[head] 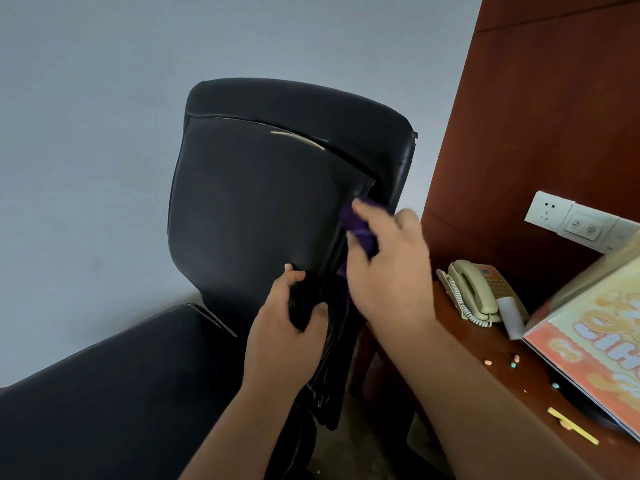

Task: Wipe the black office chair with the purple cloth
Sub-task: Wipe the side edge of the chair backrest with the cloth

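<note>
1. Bracing with the left hand [289,327], fingers and thumb curled round the lower side edge of the black office chair [256,202]; probably to stop the backrest swivelling or rocking away under pressure.
2. Pressing the purple cloth [362,233] against that same side edge, higher up, with the right hand [391,271]; bunched in the fingers, likely to reach into the seam there.
3. Working with both hands close together, one above the other; cannot tell whether touching.
4. Wiping just beside the wooden surface [540,375] with its telephone [479,292] and colourful printed board [595,348]; tight side, hence perhaps the firm hold.
5. Judged mid-wipe, with seat and broad back panel possibly still to do.
</note>
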{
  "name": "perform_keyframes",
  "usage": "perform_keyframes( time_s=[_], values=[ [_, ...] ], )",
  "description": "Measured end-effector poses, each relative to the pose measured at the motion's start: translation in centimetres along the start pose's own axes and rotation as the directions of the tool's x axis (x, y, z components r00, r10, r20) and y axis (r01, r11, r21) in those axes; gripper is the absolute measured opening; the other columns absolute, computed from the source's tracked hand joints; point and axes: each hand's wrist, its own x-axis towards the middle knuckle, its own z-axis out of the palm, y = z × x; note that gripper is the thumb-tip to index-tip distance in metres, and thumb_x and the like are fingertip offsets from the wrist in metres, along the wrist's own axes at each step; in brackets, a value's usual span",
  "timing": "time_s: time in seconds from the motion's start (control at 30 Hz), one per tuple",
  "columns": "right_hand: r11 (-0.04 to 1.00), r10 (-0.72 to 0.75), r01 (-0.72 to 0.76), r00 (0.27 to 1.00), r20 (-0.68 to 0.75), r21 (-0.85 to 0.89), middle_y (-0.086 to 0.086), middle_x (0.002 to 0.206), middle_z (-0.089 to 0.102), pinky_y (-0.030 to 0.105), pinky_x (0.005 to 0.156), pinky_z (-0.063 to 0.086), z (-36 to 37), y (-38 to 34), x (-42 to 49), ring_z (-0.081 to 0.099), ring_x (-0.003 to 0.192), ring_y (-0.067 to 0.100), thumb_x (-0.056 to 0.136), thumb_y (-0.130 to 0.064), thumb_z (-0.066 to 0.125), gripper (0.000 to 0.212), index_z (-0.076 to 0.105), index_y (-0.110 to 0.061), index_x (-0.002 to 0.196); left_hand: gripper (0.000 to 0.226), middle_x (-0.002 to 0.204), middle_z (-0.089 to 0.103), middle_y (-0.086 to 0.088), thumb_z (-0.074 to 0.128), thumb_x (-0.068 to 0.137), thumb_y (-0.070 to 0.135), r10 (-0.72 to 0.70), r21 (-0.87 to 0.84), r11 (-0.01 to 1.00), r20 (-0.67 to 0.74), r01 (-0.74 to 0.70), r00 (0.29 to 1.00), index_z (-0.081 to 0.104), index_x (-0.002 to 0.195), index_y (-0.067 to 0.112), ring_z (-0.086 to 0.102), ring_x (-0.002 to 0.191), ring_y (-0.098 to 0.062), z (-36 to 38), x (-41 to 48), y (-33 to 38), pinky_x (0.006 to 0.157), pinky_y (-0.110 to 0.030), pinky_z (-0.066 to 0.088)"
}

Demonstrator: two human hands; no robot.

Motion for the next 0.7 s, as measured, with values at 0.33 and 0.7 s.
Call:
perform_keyframes(
  time_s=[0.33,0.7],
  values=[
    [0.936,0.262,-0.275,0.961,0.089,0.220,-0.023,0.101,0.053,0.001,0.078,0.041,-0.4,0.5,-4.2,0.055,0.094,-0.009,0.094,-0.034,0.066,0.032,0.063,-0.038,0.125,0.033,0.144,0.042,0.027,0.071,0.070,0.053,0.049,0.156,0.987,-0.001,-0.048,0.999,0.044,0.082,0.037,0.047,0.102,0.020,-0.4,0.2,-0.6,0.066,-0.008,0.037],
    [0.965,0.173,-0.177,0.984,0.040,0.194,-0.009,0.102,0.049,-0.007,0.071,0.034,0.3,-0.5,-3.1,0.051,0.092,-0.017,0.095,-0.023,0.067,0.042,0.060,-0.030,0.136,0.025,0.138,0.052,0.022,0.071,0.063,0.054,0.004,0.194,0.981,-0.036,0.003,0.999,0.062,0.065,0.032,0.057,0.047,-0.002,-0.6,0.9,-0.5,0.053,-0.019,0.043]
  ],
)
